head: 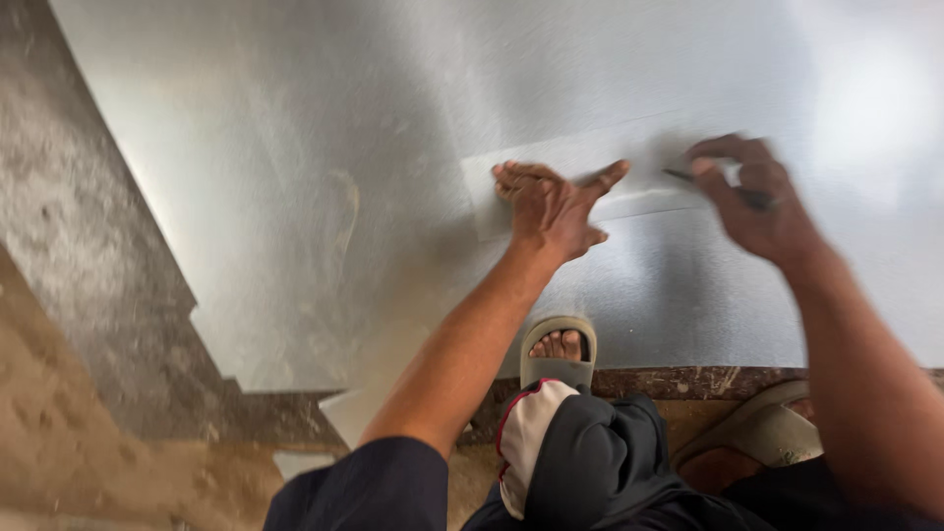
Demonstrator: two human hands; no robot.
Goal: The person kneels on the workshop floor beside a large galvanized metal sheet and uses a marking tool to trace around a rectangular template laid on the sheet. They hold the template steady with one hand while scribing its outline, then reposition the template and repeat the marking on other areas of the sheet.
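Large metal sheet (393, 147) flat on floor; narrow metal strip (580, 182) lying on sheet, near its front edge; left hand (553, 206) fingers spread, pressing flat on strip; right hand (757, 202) at strip's right end, closed around dark pencil-like tool (723, 187), blurred; sandalled foot (559, 352) on sheet's front edge, below strip

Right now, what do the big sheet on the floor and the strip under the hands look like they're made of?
The big sheet looks like thin metal, maybe galvanized steel or aluminium: silver-grey, with a dull brushed sheen and soft glare. The strip under the left hand shows the same pale metallic look, so probably the same stock. The right hand holds a thin dark tool, too blurred to tell its material.
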